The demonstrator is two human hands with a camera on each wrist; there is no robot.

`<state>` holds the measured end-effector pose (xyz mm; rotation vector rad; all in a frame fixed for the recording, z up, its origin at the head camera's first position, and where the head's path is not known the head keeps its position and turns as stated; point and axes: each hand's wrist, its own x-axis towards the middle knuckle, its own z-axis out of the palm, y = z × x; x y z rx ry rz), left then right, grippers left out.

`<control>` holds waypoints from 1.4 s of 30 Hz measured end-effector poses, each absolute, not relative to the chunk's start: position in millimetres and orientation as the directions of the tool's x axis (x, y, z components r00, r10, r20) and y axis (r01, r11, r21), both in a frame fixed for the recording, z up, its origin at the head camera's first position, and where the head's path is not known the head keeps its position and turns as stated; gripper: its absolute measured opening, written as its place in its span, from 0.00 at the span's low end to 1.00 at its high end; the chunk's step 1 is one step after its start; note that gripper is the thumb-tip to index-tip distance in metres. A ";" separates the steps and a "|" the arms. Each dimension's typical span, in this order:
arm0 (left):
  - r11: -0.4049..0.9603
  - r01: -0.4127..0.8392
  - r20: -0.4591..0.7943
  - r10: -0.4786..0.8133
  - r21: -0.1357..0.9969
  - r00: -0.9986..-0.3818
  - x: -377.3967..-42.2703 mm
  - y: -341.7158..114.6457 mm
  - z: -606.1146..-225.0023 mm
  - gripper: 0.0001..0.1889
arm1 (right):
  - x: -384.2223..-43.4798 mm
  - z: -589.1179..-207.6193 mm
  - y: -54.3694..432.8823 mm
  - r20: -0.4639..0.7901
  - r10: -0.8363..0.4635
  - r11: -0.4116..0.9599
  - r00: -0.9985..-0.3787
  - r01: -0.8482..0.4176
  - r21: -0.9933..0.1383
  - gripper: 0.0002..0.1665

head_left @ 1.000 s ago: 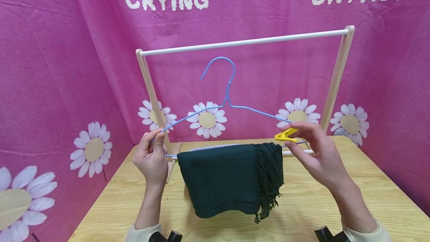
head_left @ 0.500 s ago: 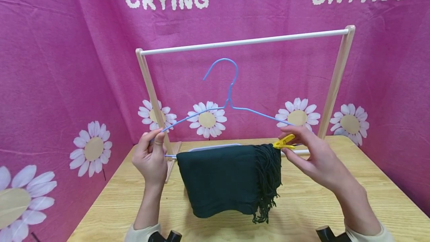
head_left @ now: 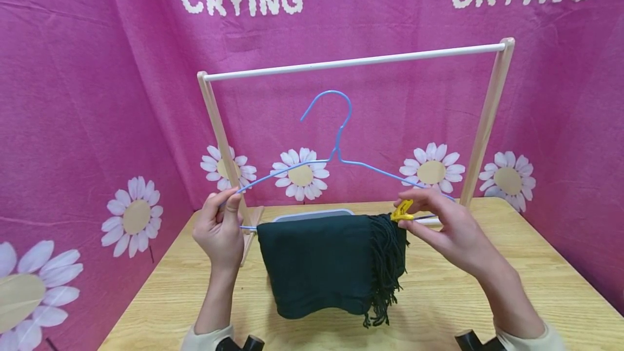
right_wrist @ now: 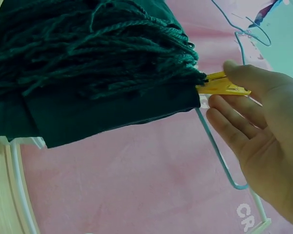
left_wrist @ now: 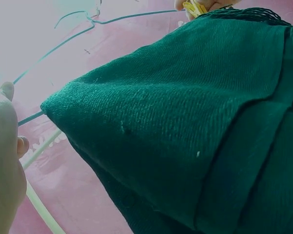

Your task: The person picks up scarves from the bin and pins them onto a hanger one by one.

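Observation:
A blue wire hanger [head_left: 292, 167] is held up with its hook on top. Over its bottom bar hangs a folded dark green scarf [head_left: 322, 264], its fringe on the right. My left hand [head_left: 221, 226] pinches the hanger's left corner between thumb and fingers. Between thumb and fingers of my right hand [head_left: 453, 232] is a yellow clothespin [head_left: 402, 211], at the scarf's fringed top right corner. In the right wrist view the clothespin's [right_wrist: 222, 85] tip meets the scarf's edge at the bar, while the other fingers hang below it.
Behind the hanger stands a rack with a white top rail [head_left: 356, 62] and wooden posts. A grey tray [head_left: 312, 214] shows partly behind the scarf on the wooden table [head_left: 166, 291]. A pink flowered cloth [head_left: 146, 42] surrounds the table at the back and sides.
My right hand has brought the clothespin left and slightly down onto the scarf's fringed corner. The hanger's hook has shifted a little right and down. My left hand keeps its grip.

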<state>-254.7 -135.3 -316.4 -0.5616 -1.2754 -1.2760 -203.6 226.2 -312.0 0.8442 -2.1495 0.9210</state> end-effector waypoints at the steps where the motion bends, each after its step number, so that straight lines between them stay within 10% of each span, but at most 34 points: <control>1: 0.281 0.906 0.904 -0.381 0.316 -0.197 -254.7 -135.4 -316.5 0.06 | -203.7 -312.0 225.5 0.763 -0.292 0.534 -0.577 -0.760 -0.370 0.36; 22: 0.255 0.911 0.889 -0.413 0.324 -0.200 -254.0 -137.7 -315.1 0.06 | -210.4 -311.1 225.2 0.941 -0.125 0.300 -0.315 -0.916 -0.267 0.26; 42: 0.204 0.929 0.877 -0.439 0.309 -0.195 -256.8 -131.8 -319.1 0.15 | -207.7 -314.9 222.5 0.817 -0.161 0.466 -0.554 -0.772 -0.432 0.20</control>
